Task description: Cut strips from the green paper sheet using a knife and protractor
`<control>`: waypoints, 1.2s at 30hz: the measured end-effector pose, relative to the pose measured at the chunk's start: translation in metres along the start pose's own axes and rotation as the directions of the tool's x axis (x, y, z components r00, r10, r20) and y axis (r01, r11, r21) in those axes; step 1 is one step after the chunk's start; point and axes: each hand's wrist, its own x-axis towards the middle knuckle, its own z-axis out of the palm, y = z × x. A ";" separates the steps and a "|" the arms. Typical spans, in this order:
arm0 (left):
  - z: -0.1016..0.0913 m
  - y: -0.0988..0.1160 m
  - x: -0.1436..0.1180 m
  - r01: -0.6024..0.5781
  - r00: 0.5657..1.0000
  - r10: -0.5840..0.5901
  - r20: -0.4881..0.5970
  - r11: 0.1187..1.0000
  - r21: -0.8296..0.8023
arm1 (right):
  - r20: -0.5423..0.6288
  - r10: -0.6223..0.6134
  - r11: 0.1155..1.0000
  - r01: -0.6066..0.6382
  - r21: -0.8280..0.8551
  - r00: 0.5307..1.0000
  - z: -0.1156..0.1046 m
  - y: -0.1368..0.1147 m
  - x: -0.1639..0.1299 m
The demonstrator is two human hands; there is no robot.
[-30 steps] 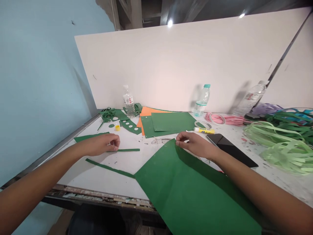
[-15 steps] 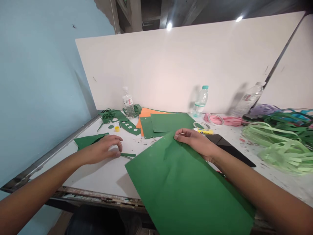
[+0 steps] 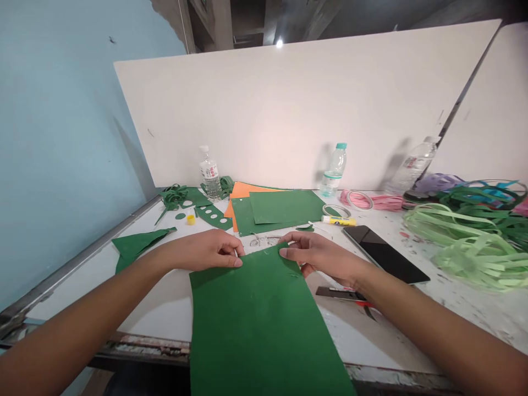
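You've swung the green sheet (image 3: 259,319) square to the worktop's (image 3: 165,313) front edge – left hand (image 3: 206,250) dropped the strip, both hands now pinch its far edge, right hand (image 3: 317,254) too

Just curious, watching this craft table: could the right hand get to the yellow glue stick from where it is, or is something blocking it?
Probably yes. The right hand pinches the far edge of the big green sheet, and the glue stick lies just beyond it on bare table. Nothing stands between them; the phone lies off to the side. It would have to let go first.

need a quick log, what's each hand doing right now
left hand: closed on the far edge of the green paper sheet
right hand: closed on the same edge
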 end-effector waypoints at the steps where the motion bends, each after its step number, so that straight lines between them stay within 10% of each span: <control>1: -0.001 -0.002 0.005 -0.018 1.000 0.018 0.009 1.000 0.000 | 0.015 -0.006 1.000 0.007 -0.012 1.000 0.000 0.001 0.001; 13: 0.003 -0.022 0.015 -0.119 0.963 0.139 -0.231 0.988 0.101 | -0.017 -0.183 0.973 0.179 -0.148 0.983 -0.004 0.009 0.009; 16: -0.006 -0.033 0.013 -0.167 0.898 0.072 -0.435 0.969 -0.185 | -0.122 -0.333 0.941 0.321 -0.109 0.935 -0.010 0.001 0.002; 19: -0.015 -0.045 0.016 -0.348 0.870 -0.022 -0.492 0.680 -0.645 | -0.062 -0.318 0.948 0.316 -0.046 0.946 -0.016 -0.004 -0.005; 21: -0.016 -0.051 0.019 -0.399 0.880 -0.033 -0.474 0.490 -0.775 | 0.140 -0.203 0.973 0.216 -0.083 0.969 -0.015 -0.004 -0.007; 24: -0.011 -0.053 0.022 -0.324 0.928 0.003 -0.373 0.500 -0.803 | 0.299 -0.094 0.986 0.131 -0.106 0.950 -0.005 -0.002 -0.006; 30: 0.014 -0.031 0.013 -0.055 0.983 0.158 0.090 0.728 -0.683 | -0.010 -0.268 0.957 0.265 -0.115 0.963 0.014 0.001 -0.001; 36: 0.029 -0.015 0.010 -0.044 0.964 0.201 0.173 0.764 -0.644 | -0.089 -0.340 0.933 0.324 -0.157 0.936 0.025 0.008 -0.002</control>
